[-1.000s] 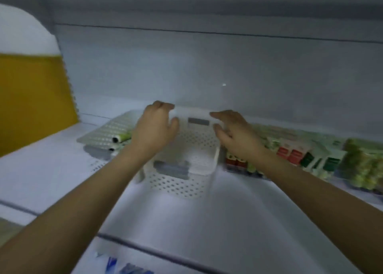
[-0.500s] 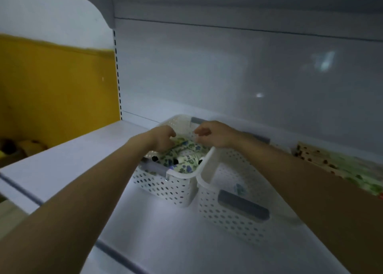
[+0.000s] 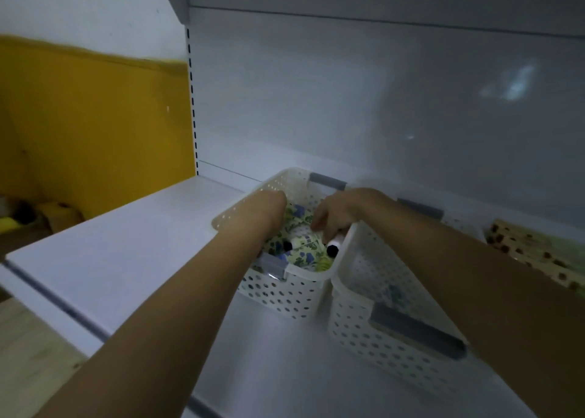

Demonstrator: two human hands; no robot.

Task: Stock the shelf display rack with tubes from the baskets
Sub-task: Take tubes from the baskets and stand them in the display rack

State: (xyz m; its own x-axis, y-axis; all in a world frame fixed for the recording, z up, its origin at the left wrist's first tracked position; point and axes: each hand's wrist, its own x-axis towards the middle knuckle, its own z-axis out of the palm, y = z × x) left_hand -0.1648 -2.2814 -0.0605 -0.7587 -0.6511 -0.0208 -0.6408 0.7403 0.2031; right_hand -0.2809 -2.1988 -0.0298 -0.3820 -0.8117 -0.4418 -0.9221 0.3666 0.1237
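Left hand (image 3: 269,209) down inside the left basket (image 3: 285,288), wrist bent over the rim, fingers buried among the tubes; spread or curled, cannot tell. Just right of it, a heap of floral-print tubes (image 3: 300,250) lying flat, long axes running roughly front to back, dark caps toward the near wall. Right hand (image 3: 342,212) reaching over the shared rim, fingertips pressed together on a pale tube (image 3: 335,243), dark cap poking out below the knuckles, pointing down and toward the near side, body slanting up into the palm. Below the right forearm, the second basket (image 3: 395,332), looking nearly bare. Step in hand, by the look: picking stock out. Next move calls for a lift clear of the rim and a placement on the shelf (image 3: 142,246).
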